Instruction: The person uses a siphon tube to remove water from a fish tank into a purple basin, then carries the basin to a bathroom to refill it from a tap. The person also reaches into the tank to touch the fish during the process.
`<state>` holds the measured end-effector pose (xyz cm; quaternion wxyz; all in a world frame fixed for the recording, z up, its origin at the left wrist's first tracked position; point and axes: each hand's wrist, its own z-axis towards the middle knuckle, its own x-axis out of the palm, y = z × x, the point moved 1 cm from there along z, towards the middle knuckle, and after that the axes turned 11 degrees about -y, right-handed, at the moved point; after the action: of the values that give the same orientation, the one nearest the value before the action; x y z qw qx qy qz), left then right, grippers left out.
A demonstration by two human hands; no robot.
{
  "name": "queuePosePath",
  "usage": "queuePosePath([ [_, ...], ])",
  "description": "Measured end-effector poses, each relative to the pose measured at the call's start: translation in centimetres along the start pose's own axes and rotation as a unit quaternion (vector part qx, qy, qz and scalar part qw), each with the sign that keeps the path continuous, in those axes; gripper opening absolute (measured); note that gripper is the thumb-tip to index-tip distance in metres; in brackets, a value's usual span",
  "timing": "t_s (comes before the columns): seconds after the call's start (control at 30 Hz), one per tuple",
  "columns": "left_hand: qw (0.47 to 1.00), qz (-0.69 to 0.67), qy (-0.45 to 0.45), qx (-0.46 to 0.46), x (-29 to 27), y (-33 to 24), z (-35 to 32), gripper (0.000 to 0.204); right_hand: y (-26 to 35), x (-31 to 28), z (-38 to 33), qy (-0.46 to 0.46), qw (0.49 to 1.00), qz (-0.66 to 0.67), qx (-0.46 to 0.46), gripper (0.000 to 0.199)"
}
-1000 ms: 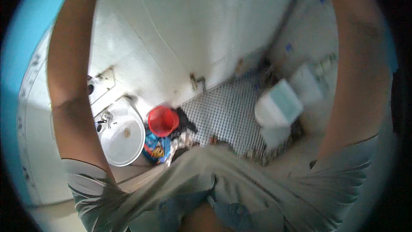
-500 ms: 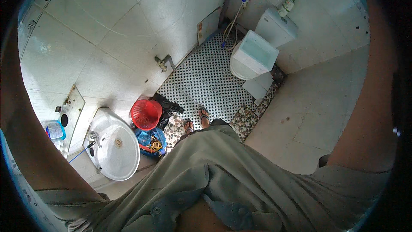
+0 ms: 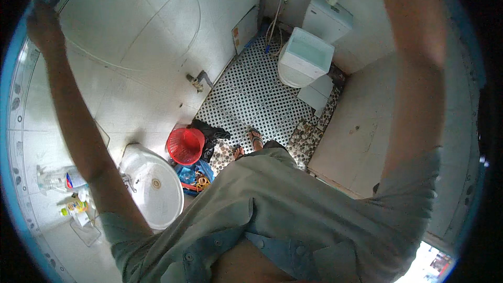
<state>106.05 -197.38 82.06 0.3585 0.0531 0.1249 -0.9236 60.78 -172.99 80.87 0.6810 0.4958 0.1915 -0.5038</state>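
My left hand (image 3: 46, 27) is raised at the upper left rim, in front of the tiled wall. Its fingers look curled in, though the dark rim hides what they hold, if anything. A thin pale curved line (image 3: 105, 63) runs across the wall from near this hand; I cannot make out whether it is a cord or a tube. My right forearm (image 3: 414, 68) is lifted on the right and leaves the picture at the top edge, so the right hand is out of sight. Below my left arm is a white washbasin (image 3: 170, 178) with a metal tap (image 3: 127, 181).
A red plastic basket (image 3: 185, 147), a black bag (image 3: 212, 133) and a blue bag (image 3: 191, 173) of odds and ends sit by the basin. A white tub (image 3: 309, 52) rests on the toilet (image 3: 293, 77). Bottles (image 3: 74, 208) stand left of the basin. A wall tap (image 3: 198, 81) sticks out.
Both arms have swung inward and up. My left hand has come into view at the upper left. Bottles beside the basin and a bright opening at the lower right now show.
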Motion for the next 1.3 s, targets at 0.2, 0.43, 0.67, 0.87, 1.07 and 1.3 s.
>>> queuePosePath([
  [0.2, 0.906, -0.181, -0.085, -0.373, -2.8, -9.6, -21.4, 0.038, -11.4, 4.0, -15.9, -0.076, 0.994, -0.031, 0.078, 0.059],
  [0.43, 0.824, -0.219, -0.035, -0.522, -2.3, -11.6, -37.7, 0.041, -26.5, 21.4, -55.1, 0.045, 0.864, 0.028, 0.5, 0.051],
  [0.67, 0.804, -0.24, 0.081, -0.538, -2.4, -12.9, -48.0, 0.045, -16.8, 28.7, -82.4, -0.058, 0.518, 0.267, 0.811, 0.044],
  [0.87, 0.638, -0.246, 0.123, -0.719, 0.1, -12.1, -55.3, 0.057, -11.8, 24.2, -84.3, -0.156, 0.534, 0.263, 0.788, 0.045],
  [1.07, 0.624, -0.299, 0.096, -0.716, 1.1, -10.1, -55.0, 0.067, -7.5, 10.8, -68.6, -0.215, 0.624, 0.323, 0.679, 0.046],
  [1.3, 0.507, -0.278, 0.248, -0.778, 0.2, -9.0, -53.3, 0.101, -4.5, 0.7, -60.2, -0.356, 0.739, 0.427, 0.38, 0.058],
])
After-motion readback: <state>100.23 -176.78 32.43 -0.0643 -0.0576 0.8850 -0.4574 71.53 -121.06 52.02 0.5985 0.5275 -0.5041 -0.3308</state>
